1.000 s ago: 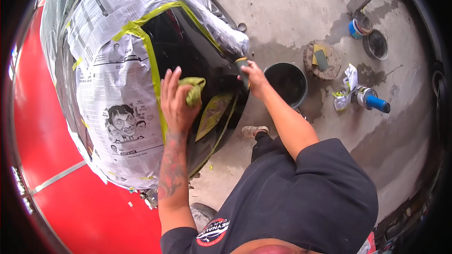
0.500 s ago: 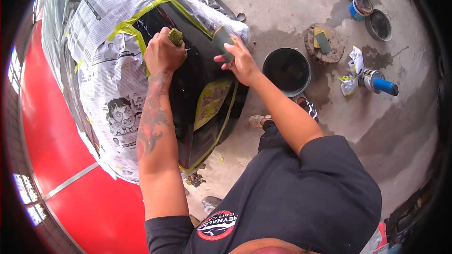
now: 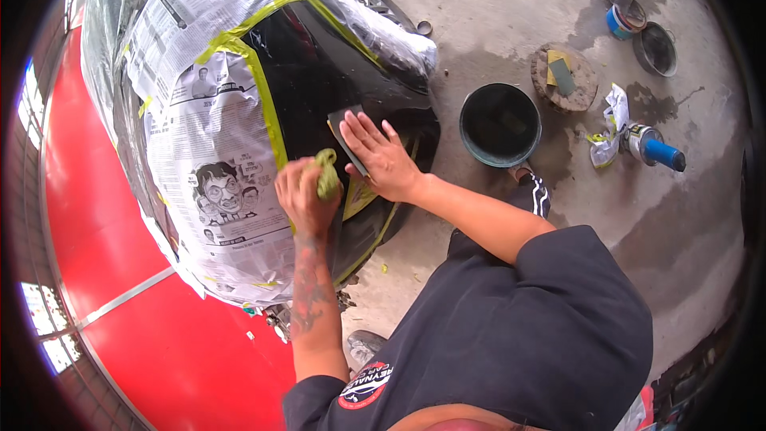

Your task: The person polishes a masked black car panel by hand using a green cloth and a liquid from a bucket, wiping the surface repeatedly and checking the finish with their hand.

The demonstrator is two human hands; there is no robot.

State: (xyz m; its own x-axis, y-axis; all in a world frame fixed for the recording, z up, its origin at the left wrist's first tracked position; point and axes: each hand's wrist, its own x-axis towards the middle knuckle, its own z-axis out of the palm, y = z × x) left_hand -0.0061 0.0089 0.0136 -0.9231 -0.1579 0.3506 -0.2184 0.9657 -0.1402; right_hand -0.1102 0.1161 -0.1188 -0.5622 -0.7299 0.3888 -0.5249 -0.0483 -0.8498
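A glossy black car body panel (image 3: pixel 307 56) lies before me, edged with yellow-green masking tape (image 3: pixel 271 116) and newspaper sheets (image 3: pixel 171 132). My left hand (image 3: pixel 307 199) is closed round a crumpled green cloth (image 3: pixel 327 174), close to the panel's taped left edge. Just right of it, my right hand (image 3: pixel 379 158) lies nearly flat over a dark sheet of sandpaper (image 3: pixel 345 140) with a yellowish edge, holding it against the panel. The sandpaper is partly hidden beneath the fingers. Below my right hand, a taped-over triangular patch (image 3: pixel 357 198) shows in part.
On the concrete floor stands a dark bucket (image 3: pixel 463 129) of dark liquid. A round stool (image 3: pixel 586 84) carries a grey-green sheet (image 3: pixel 562 77) and a yellow piece. Further right are a silver can with a blue handle (image 3: pixel 662 153), a dark basin (image 3: pixel 656 48) and a blue-labelled tub (image 3: pixel 625 20).
The left hand has come down and right with the cloth. My right hand, raised with the sandpaper before, has lowered onto the panel. The whole view has shifted slightly.
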